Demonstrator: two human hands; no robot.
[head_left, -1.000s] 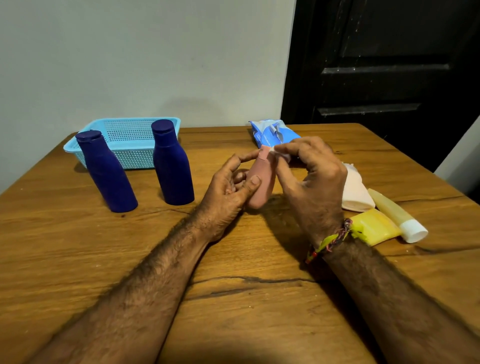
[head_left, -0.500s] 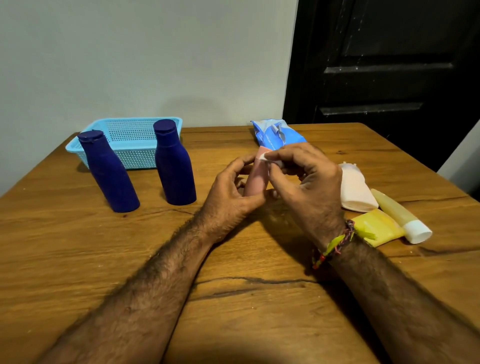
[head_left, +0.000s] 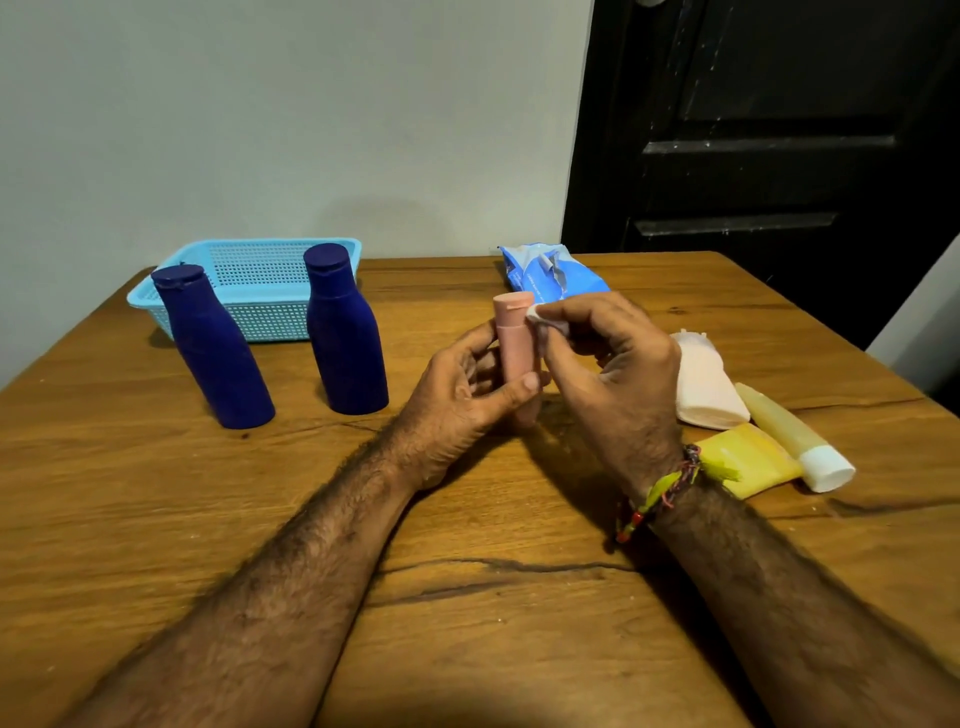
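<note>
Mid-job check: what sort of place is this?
Probably a room in a home: a wooden table against a plain wall, a dark panelled door behind, and toiletries like a white-capped tube. The left hand holds a pink bottle; the right hand pinches a wipe against it.

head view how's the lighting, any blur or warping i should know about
Head view: soft indoor light, no glare; a dark shadow lies on the table below the right hand. Head view: wide-angle bending seems to tilt the left dark blue bottle outward. Head view: the pink bottle, white wipe and left hand look sharp.
</note>
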